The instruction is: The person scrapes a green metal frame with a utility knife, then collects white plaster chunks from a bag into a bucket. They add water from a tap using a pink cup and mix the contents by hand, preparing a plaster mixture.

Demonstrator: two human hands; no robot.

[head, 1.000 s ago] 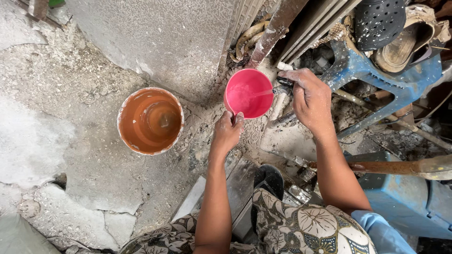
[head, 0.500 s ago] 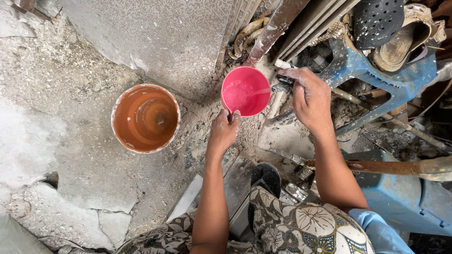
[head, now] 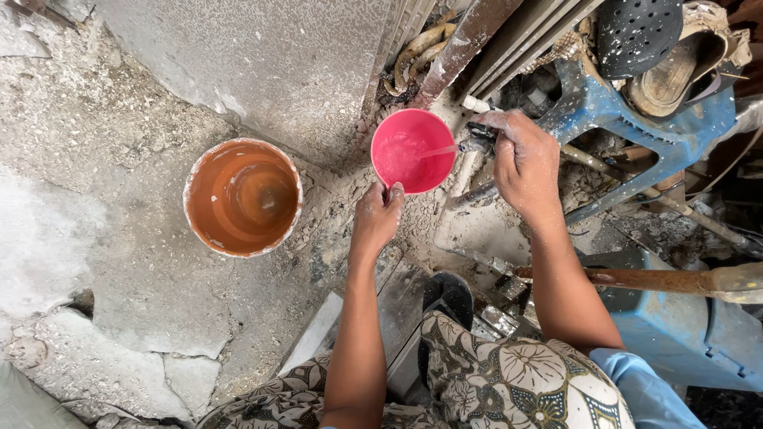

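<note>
Two containers are in play, and you hold only one. Your left hand (head: 377, 218), just above the frame's centre, pinches the near rim of the pink cup (head: 413, 151), thumb over the lip and fingers tucked beneath, which keeps the mouth level and turned toward the tap. Your right hand (head: 524, 163), right of centre, is curled with its fingers closed round the small tap (head: 477, 141) on a pale pipe (head: 465, 171); how hard it grips cannot be told. A thin stream crosses from the tap into the cup, and the surface inside looks frothy, so the cup sits close under the outlet to catch it. The orange bucket (head: 242, 197), left of centre, stands apart from the cup on the cracked concrete floor (head: 103, 262), upright, untouched, with a shallow pool in its bottom. A grey slab (head: 286, 56) leans along the top of the frame. At upper right a blue plastic stool (head: 660, 131) carries a black perforated item (head: 636, 32) and a worn sandal (head: 675, 75). A rusty-handled tool (head: 636, 280) lies across the right edge, clear of both hands. Your patterned clothing (head: 509, 381) fills the bottom centre.
</note>
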